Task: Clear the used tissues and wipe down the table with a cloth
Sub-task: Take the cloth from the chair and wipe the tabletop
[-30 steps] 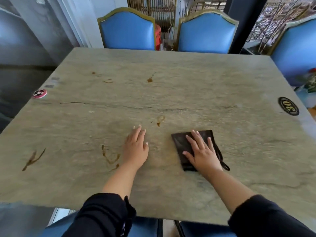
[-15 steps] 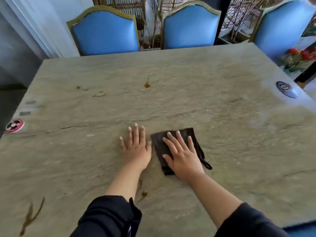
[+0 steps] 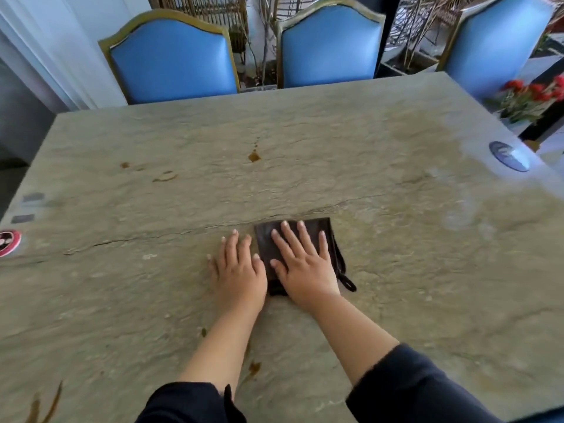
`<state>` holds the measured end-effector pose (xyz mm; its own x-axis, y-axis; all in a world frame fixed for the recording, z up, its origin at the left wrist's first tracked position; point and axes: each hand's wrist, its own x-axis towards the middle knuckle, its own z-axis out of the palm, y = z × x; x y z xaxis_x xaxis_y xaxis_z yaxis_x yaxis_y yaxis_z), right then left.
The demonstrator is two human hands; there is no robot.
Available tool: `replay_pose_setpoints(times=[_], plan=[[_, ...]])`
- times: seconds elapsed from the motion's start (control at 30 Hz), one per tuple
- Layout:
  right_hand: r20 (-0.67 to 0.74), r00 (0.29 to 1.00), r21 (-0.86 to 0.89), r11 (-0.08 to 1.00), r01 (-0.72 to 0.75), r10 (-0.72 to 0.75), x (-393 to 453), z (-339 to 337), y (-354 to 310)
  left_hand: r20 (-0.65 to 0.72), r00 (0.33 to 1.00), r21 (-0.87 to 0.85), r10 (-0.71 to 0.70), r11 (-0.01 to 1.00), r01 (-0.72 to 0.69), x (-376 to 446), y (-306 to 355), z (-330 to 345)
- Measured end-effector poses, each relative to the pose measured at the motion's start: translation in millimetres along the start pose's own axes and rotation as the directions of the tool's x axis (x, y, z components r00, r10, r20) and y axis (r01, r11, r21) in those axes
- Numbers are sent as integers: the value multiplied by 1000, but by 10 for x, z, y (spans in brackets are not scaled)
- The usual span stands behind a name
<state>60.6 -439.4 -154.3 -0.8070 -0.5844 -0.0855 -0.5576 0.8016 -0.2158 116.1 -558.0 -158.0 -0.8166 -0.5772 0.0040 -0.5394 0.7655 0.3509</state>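
Stained table (image 3: 396, 270) — right hand (image 3: 302, 270) flat on cloth (image 3: 317, 230).

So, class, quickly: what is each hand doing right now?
Left hand: open, flat on the table, holding nothing.
Right hand: open, fingers straight, pressing the dark cloth.

Nothing here can be read: the round red and white sticker (image 3: 9, 242) at the left edge of the table (image 3: 396, 270) and the dark round badge (image 3: 508, 155) near its far right corner both carry marks too blurred or washed out by glare to make out.
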Motion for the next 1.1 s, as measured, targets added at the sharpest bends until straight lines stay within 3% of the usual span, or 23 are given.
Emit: replay_pose_setpoints(times=[0.07, 0.13, 0.23, 0.37, 0.47, 0.57, 0.63, 0.7, 0.77, 0.83, 0.93, 1.0, 1.1], plan=[[-10, 1000, -22, 1000, 2, -3, -193, -1, 291, -28, 1000, -19, 9, 1000, -9, 127, 139, 26], [-45, 988, -33, 989, -147, 145, -222, -62, 647, 34, 994, 69, 102, 992, -104, 294, 314, 104], [-47, 921, 2, 922, -386, 386, 86, -191, 1020, 72, 977, 148, 199, 967, -207, 543, 525, 252], [-42, 821, 53, 822, -567, 569, 756, -273, 1165, 32, 980, 202, 195, 959, -198, 637, 542, 402], [-39, 854, 60, 855, -516, 518, 1266, -292, 1023, 40, 977, 204, 207, 956, -211, 631, 540, 378], [15, 979, 18, 979, -205, 205, 1486, -303, 681, 16, 973, 174, 232, 957, -231, 627, 530, 351], [52, 998, 12, 1000, 22, -22, 1362, -279, 584, -27, 984, 106, 177, 979, -173, 665, 534, 322], [18, 990, -3, 990, 139, -139, 1210, -255, 713, -82, 986, 46, 145, 989, -141, 776, 597, 280], [-32, 997, -1, 998, 69, -69, 1179, -280, 954, -52, 972, 42, 227, 973, -225, 913, 681, 245], [-77, 987, 13, 990, -142, 143, 1296, -318, 1177, 13, 945, 88, 326, 941, -326, 1056, 711, 236], [-57, 921, 21, 922, -386, 386, 1689, -388, 1321, 55, 975, 215, 217, 951, -224, 1245, 588, 265], [-45, 898, 27, 899, -437, 438, 1996, -418, 1321, 48, 993, 281, 111, 952, -120, 1274, 540, 305], [-7, 931, 22, 931, -365, 365, 2358, -442, 1205, 50, 992, 278, 117, 952, -126, 1248, 580, 329]])
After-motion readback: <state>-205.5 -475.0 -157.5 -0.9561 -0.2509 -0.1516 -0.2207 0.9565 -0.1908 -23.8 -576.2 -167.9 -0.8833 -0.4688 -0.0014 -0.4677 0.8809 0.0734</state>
